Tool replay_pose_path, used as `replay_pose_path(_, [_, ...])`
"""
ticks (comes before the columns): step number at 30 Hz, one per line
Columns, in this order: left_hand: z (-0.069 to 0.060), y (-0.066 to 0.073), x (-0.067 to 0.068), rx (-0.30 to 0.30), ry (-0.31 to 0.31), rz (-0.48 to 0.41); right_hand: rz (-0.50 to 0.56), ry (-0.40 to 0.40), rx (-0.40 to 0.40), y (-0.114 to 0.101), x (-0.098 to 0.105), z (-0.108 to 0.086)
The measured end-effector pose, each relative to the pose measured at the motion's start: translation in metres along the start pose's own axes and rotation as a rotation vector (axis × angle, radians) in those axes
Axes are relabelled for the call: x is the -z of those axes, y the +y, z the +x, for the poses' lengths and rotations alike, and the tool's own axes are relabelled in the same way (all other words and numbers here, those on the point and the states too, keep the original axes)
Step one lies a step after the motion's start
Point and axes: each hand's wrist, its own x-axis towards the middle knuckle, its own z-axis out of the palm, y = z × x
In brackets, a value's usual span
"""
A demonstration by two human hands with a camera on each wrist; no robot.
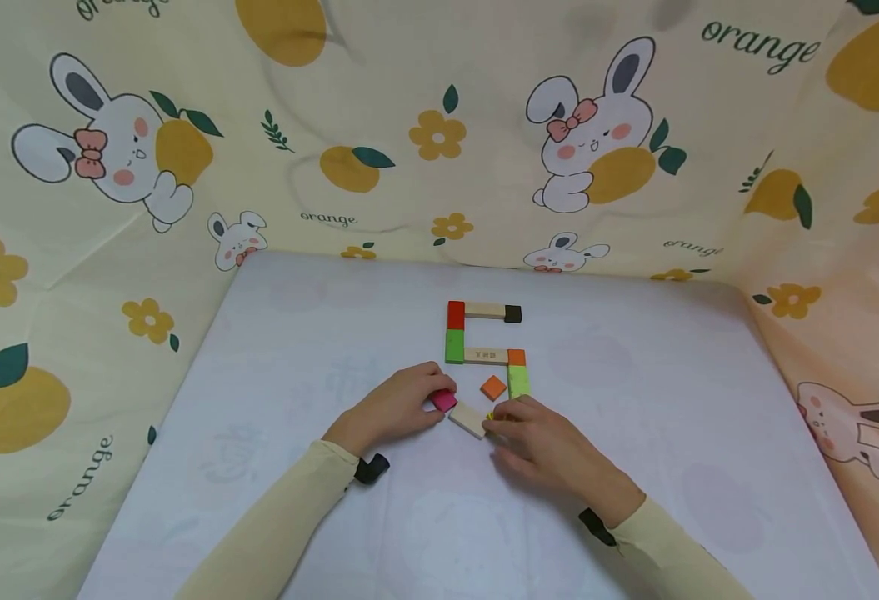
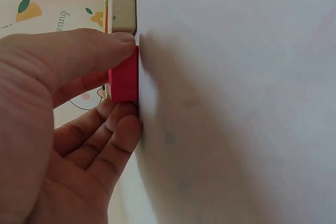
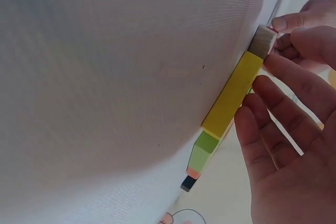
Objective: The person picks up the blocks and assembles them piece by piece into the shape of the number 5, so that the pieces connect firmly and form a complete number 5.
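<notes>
My left hand (image 1: 397,404) holds a small pink block (image 1: 445,400) between its thumb and fingers; the left wrist view shows the pink block (image 2: 124,80) flat on the table. Touching its lower right side is a plain wooden block (image 1: 467,420), tilted in the head view. My right hand (image 1: 551,442) rests at that block's other end, its fingers loosely bent along a yellow block (image 3: 233,95). In the head view the right hand hides most of the yellow block. A light green block (image 1: 518,382) stands just above the right fingers.
Beyond the hands, a red block (image 1: 456,315), wooden block (image 1: 484,310), black block (image 1: 512,314), green block (image 1: 455,347), lettered wooden block (image 1: 486,356) and orange block (image 1: 516,357) form a bent line. A loose orange block (image 1: 493,387) lies between the hands. Patterned cloth (image 1: 379,108) hangs behind the table.
</notes>
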Motion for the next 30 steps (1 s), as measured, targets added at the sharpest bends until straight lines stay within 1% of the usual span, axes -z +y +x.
replay_pose_path(6, [0.001, 0.002, 0.004, 0.006, -0.015, -0.005, -0.002, -0.002, -0.010, -0.001, 0.003, -0.001])
replay_pose_path(11, [0.001, 0.004, 0.010, 0.034, -0.042, -0.034, -0.005, 0.002, -0.004, -0.002, 0.004, -0.001])
replay_pose_path(13, [0.002, 0.005, 0.013, 0.047, -0.039, -0.039, -0.003, 0.006, -0.001, -0.002, 0.004, -0.001])
replay_pose_path(15, [0.004, 0.007, 0.018, 0.038, -0.024, -0.042, 0.000, 0.005, -0.004, -0.002, 0.004, -0.002])
replay_pose_path(18, [0.016, 0.014, 0.023, -0.005, -0.007, 0.006, 0.003, 0.003, -0.010, -0.002, 0.005, -0.003])
replay_pose_path(20, [0.029, 0.022, 0.025, -0.044, -0.011, 0.043, 0.004, 0.003, -0.011, -0.001, 0.005, -0.004])
replay_pose_path(22, [0.043, 0.030, 0.025, -0.066, -0.026, 0.100, 0.005, 0.010, -0.004, 0.000, 0.004, -0.004])
replay_pose_path(26, [0.066, 0.043, 0.020, -0.072, -0.055, 0.171, 0.014, 0.032, 0.016, 0.001, 0.001, -0.005])
replay_pose_path(30, [0.079, 0.048, 0.009, -0.067, -0.072, 0.210, 0.020, 0.039, 0.021, 0.000, -0.001, -0.006])
